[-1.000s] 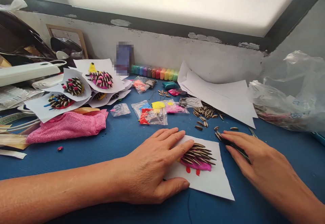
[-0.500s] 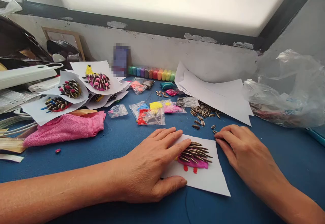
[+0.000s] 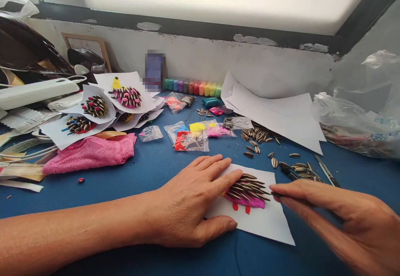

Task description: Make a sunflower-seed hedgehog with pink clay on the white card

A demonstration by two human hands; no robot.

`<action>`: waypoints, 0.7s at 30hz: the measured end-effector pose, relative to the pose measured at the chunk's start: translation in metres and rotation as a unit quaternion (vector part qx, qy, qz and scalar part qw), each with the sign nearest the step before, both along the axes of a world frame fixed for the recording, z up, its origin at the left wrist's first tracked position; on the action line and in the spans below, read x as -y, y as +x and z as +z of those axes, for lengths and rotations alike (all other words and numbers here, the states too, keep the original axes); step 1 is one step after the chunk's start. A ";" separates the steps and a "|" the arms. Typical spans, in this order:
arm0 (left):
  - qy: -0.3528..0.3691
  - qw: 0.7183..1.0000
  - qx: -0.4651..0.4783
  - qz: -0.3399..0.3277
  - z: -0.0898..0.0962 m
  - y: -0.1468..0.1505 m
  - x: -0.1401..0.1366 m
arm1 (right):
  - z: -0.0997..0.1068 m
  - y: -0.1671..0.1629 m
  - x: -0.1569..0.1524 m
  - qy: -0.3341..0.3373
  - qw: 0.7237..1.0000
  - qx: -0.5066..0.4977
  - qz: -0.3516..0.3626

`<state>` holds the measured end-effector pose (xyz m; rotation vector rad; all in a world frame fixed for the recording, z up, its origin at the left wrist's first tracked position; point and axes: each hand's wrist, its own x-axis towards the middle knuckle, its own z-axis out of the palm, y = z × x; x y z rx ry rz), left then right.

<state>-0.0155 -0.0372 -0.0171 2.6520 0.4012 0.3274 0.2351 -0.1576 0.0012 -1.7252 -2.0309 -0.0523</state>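
Observation:
My left hand [image 3: 200,199] lies flat with fingers spread over the left side of a white sheet of paper [image 3: 265,228]. On that paper is a hedgehog-like figure [image 3: 246,192] of purple-pink clay with striped sunflower seeds stuck in as spines and two red clay feet [image 3: 248,210]; my fingers cover its left end. Just right of the figure, my right hand [image 3: 346,217] pinches a sunflower seed [image 3: 276,194] between thumb and fingertips, over the paper's right edge. Behind it lie loose sunflower seeds [image 3: 301,167], a black pen-like tool [image 3: 288,171] and a craft knife [image 3: 326,171].
A seed pile [image 3: 259,133] and bags of coloured clay [image 3: 193,136] lie ahead. Finished seed figures on paper [image 3: 126,96] are stacked left, by a pink cloth [image 3: 90,155]. Blank sheets [image 3: 271,111] and a plastic bag [image 3: 359,130] stand back right, with clay blocks [image 3: 193,87] along the wall.
My right hand has come back toward me from the loose seeds, a seed now visible in its pinch. The view has shifted slightly; my left hand stays on the paper.

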 end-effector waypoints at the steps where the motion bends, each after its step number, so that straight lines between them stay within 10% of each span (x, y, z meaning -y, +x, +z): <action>1: 0.000 1.000 0.001 0.000 0.000 0.000 0.000 | -0.001 -0.002 0.003 -0.004 1.000 -0.005 0.011; 21: 0.000 1.000 0.012 0.004 -0.003 0.000 -0.001 | -0.010 -0.028 -0.005 0.084 0.987 0.106 0.088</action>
